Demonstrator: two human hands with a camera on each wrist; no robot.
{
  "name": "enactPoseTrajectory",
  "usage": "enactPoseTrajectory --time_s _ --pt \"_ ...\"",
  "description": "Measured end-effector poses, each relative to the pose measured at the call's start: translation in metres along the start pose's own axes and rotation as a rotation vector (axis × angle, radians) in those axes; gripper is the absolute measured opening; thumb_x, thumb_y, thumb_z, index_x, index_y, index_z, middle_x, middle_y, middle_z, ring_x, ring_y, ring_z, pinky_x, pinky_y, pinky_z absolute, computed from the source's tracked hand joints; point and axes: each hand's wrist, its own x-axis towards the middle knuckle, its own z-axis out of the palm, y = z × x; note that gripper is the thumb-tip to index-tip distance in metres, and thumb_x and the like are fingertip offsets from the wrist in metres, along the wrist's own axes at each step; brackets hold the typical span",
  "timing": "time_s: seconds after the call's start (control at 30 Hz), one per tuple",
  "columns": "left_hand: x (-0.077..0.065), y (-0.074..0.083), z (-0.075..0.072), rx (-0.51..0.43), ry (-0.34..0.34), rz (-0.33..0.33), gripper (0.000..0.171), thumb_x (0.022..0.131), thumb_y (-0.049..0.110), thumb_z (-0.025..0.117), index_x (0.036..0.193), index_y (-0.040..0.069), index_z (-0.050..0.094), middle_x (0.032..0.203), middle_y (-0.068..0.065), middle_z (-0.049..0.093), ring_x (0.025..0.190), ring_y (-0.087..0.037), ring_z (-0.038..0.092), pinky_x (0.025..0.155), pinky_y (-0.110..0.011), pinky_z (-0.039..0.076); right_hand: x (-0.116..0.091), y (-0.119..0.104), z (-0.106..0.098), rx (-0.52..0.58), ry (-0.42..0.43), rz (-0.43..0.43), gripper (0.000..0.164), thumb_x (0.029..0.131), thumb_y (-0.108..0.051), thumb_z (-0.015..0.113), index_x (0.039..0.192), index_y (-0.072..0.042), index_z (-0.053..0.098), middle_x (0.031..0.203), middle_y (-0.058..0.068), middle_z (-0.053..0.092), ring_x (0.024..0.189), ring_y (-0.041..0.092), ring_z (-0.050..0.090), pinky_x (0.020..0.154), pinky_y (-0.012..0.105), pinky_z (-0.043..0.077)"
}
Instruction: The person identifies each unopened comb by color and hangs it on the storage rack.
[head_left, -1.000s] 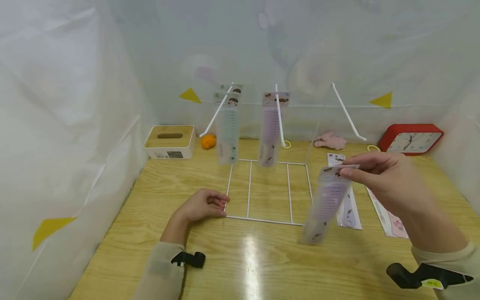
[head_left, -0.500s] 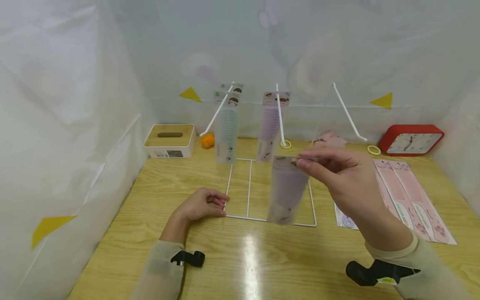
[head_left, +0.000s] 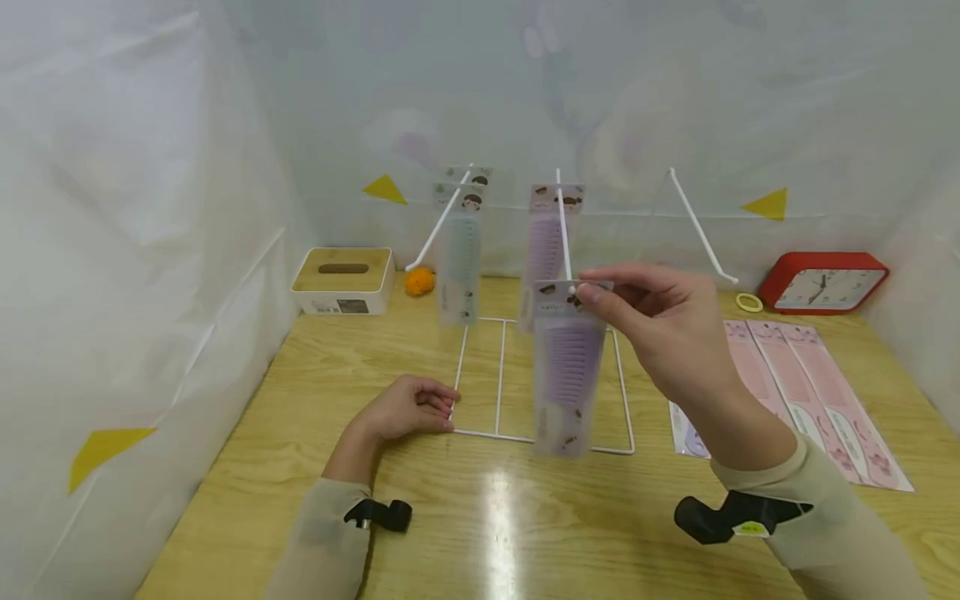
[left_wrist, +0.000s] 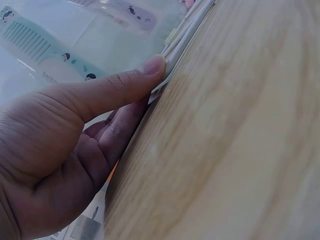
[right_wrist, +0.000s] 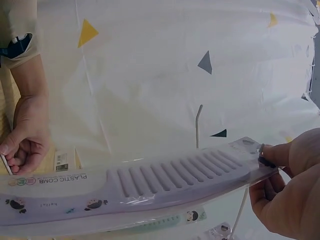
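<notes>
Nearest: 2 beige sleeves w/ black cams [head_left: 705, 518] on the wrists, over the desk [head_left: 420, 533]. L hand [head_left: 408, 408] low at the front-left corner of the white wire rack [head_left: 499, 392], thumb + fingers narrow, pinching its wire. R hand [head_left: 667, 325] up above the desk, thumb + index pinching purple comb [head_left: 566, 375] by the top R of its pack; comb hangs near upright, slight tilt, header right at the tip of mid hook [head_left: 563, 225]. Can't tell if the tip is thru the hole. Lilac pack [head_left: 690, 433] flat on desk, part hidden by R wrist; 3 pink packs [head_left: 825, 400] side by side toward desk's R edge. Farther: 2nd purple pack [head_left: 542, 250] on mid hook, 2 green packs [head_left: 459, 258] on L hook [head_left: 425, 243]; R hook [head_left: 693, 217] to the side. Along desk's back edge: tissue box [head_left: 318, 302] at L corner, orange ball [head_left: 419, 282] beside it, yellow ring [head_left: 748, 302], red clock [head_left: 828, 283] at R corner.
</notes>
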Motion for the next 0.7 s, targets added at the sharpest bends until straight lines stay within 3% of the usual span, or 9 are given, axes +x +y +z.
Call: enactPoseTrajectory --time_s 0.2,0.33,0.5,0.7 --pt "0.001 0.002 -0.003 0.013 0.006 -0.004 0.043 0.081 0.001 0.081 0.121 -0.005 0.067 0.102 -0.015 0.071 0.091 -0.015 0.069 0.083 -0.026 0.059 0.018 0.010 -0.002 -0.032 -0.014 0.090 0.016 0.090 -0.010 0.075 0.105 -0.009 0.078 0.085 -0.008 0.071 0.077 0.008 0.058 0.070 0.018 0.052" --pt "0.000 0.002 -0.004 0.015 0.014 -0.011 0.043 0.081 0.001 0.081 0.121 -0.005 0.067 0.102 -0.014 0.071 0.091 -0.014 0.069 0.083 -0.026 0.059 0.038 0.021 0.001 -0.008 -0.006 0.087 0.016 0.089 -0.016 0.077 0.104 -0.010 0.079 0.082 -0.008 0.070 0.075 0.007 0.056 0.068 0.017 0.049" --pt "-0.002 0.001 -0.003 0.012 0.007 -0.008 0.044 0.081 0.001 0.081 0.122 -0.005 0.066 0.103 -0.015 0.071 0.091 -0.015 0.069 0.083 -0.026 0.059 0.064 0.034 0.004 -0.046 0.046 0.103 0.018 0.090 -0.022 0.075 0.105 -0.012 0.078 0.088 -0.009 0.069 0.080 0.007 0.055 0.072 0.016 0.049" --pt "0.000 0.001 0.000 0.016 -0.001 0.009 0.044 0.081 0.003 0.081 0.122 -0.004 0.066 0.103 -0.016 0.071 0.091 -0.015 0.069 0.083 -0.025 0.059 0.093 0.045 0.003 -0.032 0.072 0.129 0.020 0.094 -0.019 0.071 0.109 -0.007 0.075 0.101 -0.006 0.069 0.092 0.009 0.059 0.080 0.016 0.050"
